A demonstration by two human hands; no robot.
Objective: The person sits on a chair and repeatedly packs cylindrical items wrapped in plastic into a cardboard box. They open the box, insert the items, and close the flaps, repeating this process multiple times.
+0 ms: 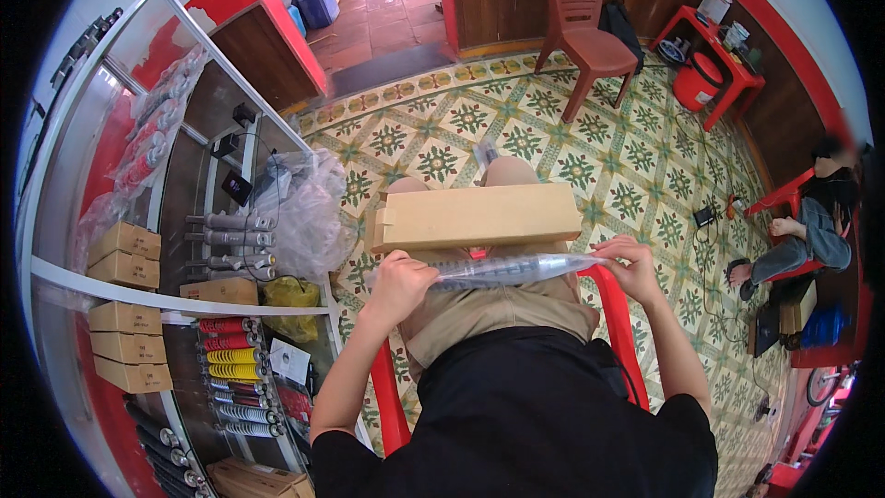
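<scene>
Across my lap I hold a spring shock absorber in a clear plastic sleeve, lying nearly level. My left hand is closed round its left end. On the other side, my right hand pinches the gathered end of the plastic between thumb and fingers. Just beyond the shock absorber, a long closed brown cardboard box rests across my knees. Details of the left end are hidden by my fingers.
A metal-framed shelf at left bears shock absorbers, small cartons and a crumpled clear plastic bag. A red-brown plastic chair stands ahead, near a red side table. Another person sits at right; cables cross the tiled floor.
</scene>
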